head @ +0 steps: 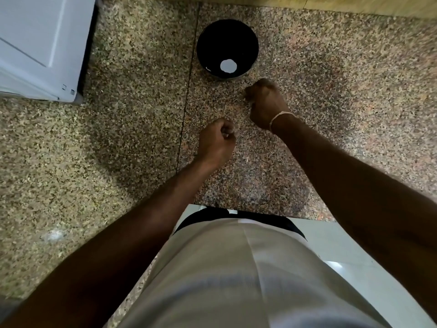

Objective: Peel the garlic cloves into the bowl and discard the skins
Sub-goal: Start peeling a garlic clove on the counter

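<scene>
Speckled granite counter (118,143) with black bowl (227,49). Left hand (216,140) clenched, pinching something small and pale; right hand (266,102) clenched, contents indiscernible.

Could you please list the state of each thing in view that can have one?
Black bowl: upright on the counter, a bright glare spot inside; contents unclear.
Left hand: fingers curled, something small and pale at its fingertips.
Right hand: fist-like, contents hidden.
White appliance: closed.

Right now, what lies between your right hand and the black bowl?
Only bare speckled granite counter, as the head view shows. The right hand sits just below the black bowl, not touching it.
</scene>
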Available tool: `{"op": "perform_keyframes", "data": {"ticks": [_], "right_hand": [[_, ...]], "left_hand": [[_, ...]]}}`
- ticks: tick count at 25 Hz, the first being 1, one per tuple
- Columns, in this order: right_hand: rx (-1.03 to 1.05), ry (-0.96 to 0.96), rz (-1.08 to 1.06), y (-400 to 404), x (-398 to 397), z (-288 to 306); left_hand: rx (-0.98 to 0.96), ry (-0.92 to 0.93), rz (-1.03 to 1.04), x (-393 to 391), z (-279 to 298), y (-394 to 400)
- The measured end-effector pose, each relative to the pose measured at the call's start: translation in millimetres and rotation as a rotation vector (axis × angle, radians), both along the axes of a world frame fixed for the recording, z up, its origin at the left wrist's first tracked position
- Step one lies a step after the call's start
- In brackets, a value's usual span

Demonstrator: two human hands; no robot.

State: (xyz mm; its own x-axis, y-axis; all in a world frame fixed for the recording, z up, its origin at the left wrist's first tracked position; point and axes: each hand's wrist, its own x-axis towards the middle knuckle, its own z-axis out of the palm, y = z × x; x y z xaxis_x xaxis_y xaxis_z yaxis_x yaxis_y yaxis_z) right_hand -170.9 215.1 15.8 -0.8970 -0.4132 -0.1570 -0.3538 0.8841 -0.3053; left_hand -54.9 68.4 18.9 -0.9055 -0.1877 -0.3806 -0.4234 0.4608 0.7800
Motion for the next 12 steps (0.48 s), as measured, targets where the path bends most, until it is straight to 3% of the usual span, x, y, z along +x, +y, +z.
{"op": "perform_keyframes", "data": {"ticks": [5, 10, 12], "right_hand": [[0.001, 0.092, 0.073, 7.4, 38.1, -2.5], [-0.062, 0.012, 0.184, 22.4, 106.2, -4.2], [-0.117, -0.030, 0.120, 26.7, 121.7, -3.9]], "left_hand": [[-0.010, -0.043, 0.009, 12.6, -6.8, -4.0], [-0.068, -0.038, -0.056, 28.7, -11.7, -1.3], [-0.133, -0.016, -0.097, 31.8, -13.1, 0.4]]}}
